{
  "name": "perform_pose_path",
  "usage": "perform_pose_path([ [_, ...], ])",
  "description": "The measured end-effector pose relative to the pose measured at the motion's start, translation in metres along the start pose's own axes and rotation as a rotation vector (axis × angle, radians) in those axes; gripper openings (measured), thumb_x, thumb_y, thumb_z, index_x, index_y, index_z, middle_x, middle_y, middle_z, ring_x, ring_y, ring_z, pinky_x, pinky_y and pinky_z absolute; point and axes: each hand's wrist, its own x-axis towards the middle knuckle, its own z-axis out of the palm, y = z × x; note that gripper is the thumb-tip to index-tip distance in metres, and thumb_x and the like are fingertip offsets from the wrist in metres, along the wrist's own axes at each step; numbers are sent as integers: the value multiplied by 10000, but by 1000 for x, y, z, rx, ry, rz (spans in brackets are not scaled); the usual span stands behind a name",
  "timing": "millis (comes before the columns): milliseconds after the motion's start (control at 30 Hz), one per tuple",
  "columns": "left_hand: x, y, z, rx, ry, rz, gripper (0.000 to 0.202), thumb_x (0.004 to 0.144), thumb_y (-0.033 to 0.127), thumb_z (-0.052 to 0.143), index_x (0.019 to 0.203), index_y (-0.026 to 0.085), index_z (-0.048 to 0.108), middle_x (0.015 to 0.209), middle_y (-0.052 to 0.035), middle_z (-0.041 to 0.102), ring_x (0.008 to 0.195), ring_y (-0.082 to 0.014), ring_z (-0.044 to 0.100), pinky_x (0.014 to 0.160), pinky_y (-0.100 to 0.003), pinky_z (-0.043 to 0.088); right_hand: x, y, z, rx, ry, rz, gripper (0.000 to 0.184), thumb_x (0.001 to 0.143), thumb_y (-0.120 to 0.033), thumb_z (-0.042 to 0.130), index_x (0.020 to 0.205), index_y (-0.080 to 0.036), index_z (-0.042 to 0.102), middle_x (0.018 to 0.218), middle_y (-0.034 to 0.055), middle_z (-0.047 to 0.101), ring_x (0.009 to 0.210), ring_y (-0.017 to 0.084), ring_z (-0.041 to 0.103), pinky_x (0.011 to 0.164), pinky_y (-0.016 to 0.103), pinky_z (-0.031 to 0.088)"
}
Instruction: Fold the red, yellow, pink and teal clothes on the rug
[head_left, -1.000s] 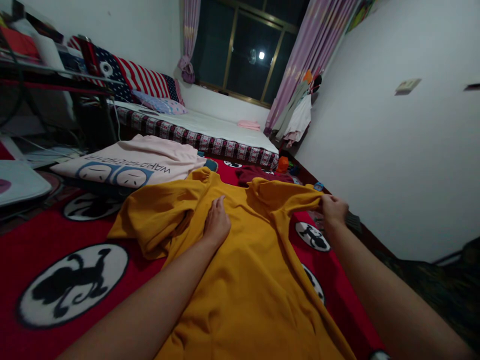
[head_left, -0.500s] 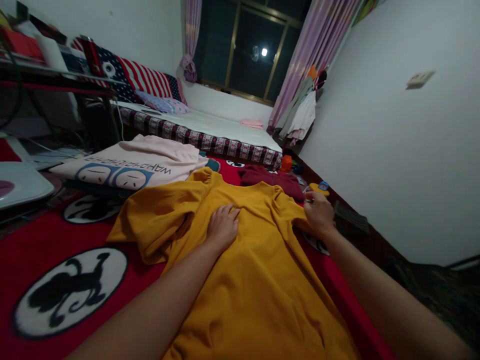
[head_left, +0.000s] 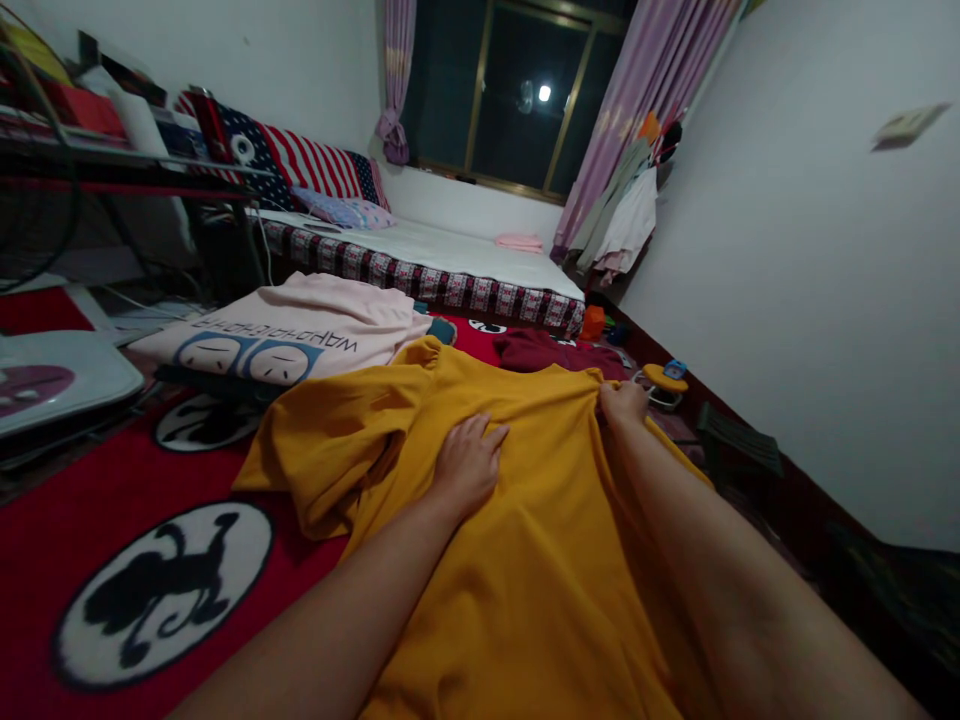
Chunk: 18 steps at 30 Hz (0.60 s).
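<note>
A mustard-yellow top (head_left: 517, 560) with puffed sleeves is spread over a red mat; its lower end runs out of view. My left hand (head_left: 469, 465) lies flat on its chest, fingers stretched out. At the shoulder on the right, my right hand (head_left: 624, 402) is closed on the fabric and pulls it slightly up, creasing the neckline. My right forearm hides much of the sleeve on that side. The left sleeve (head_left: 337, 430) lies loosely folded outward on the mat.
A pale pink shirt (head_left: 352, 305) lies folded on the left, and a dark red garment (head_left: 555, 352) lies beyond the neckline. The red mat (head_left: 300, 570) has white circles with black figures. Further off are a bed (head_left: 450, 250), a desk and a small stool (head_left: 666, 378).
My right hand has moved from the sleeve inward to the shoulder, now lifting the fabric there. The left hand stays on the chest. The whole view has shifted slightly.
</note>
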Motion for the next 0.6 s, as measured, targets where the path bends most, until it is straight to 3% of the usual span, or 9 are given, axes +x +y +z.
perform_pose_path([
  [133,2,1,2,42,-59,52,477,937,319,373,1398,213,434,1499,-117,343,1378,-243,312,1127,-404,244,-5,0,0,-57,-21,108,337,796,-194,507,1059,-18,622,999,252,661,944,315,637,766,379,492],
  [200,2,2,3,63,-67,55,499,944,365,346,1416,214,406,1513,-117,315,1390,-247,291,1131,-416,234,-21,-10,-2,-68,-26,60,480,753,-184,585,1210,-46,543,1122,236,631,1015,317,616,829,390,487],
  [267,2,2,4,77,-63,54,507,947,384,327,1421,217,398,1514,-117,311,1393,-245,285,1132,-417,231,-49,-21,-8,-69,24,-141,622,773,-229,601,1347,-75,417,1284,226,541,1154,321,542,938,422,439],
  [333,1,3,5,84,-63,52,511,948,385,318,1423,212,394,1513,-117,313,1397,-241,277,1133,-413,228,-83,-24,-16,-49,48,-470,648,842,-304,545,1420,-114,322,1412,192,430,1292,293,420,1043,435,354],
  [400,1,3,5,88,-67,50,519,946,381,317,1427,200,386,1511,-121,317,1398,-240,276,1134,-409,225,-115,-13,-23,-35,-69,-758,641,895,-381,473,1458,-162,261,1498,129,327,1381,240,291,1104,410,284],
  [433,1,3,5,91,-69,50,522,945,378,317,1430,196,382,1511,-123,316,1396,-243,278,1133,-409,225,-127,-3,-26,-58,-154,-834,625,912,-411,439,1467,-192,252,1526,96,282,1405,224,240,1117,408,262],
  [500,1,3,5,101,-75,57,511,944,370,316,1428,221,387,1518,-108,305,1396,-260,276,1126,-427,229,-139,19,-32,-163,-288,-825,567,945,-420,351,1463,-201,278,1544,79,243,1421,216,195,1122,418,248],
  [600,1,4,3,111,-113,130,458,947,383,307,1384,340,439,1532,-23,288,1396,-298,264,1112,-495,221,-135,33,-41,-401,-341,-557,504,957,-345,293,1407,-140,391,1508,142,310,1393,261,270,1094,489,257],
])
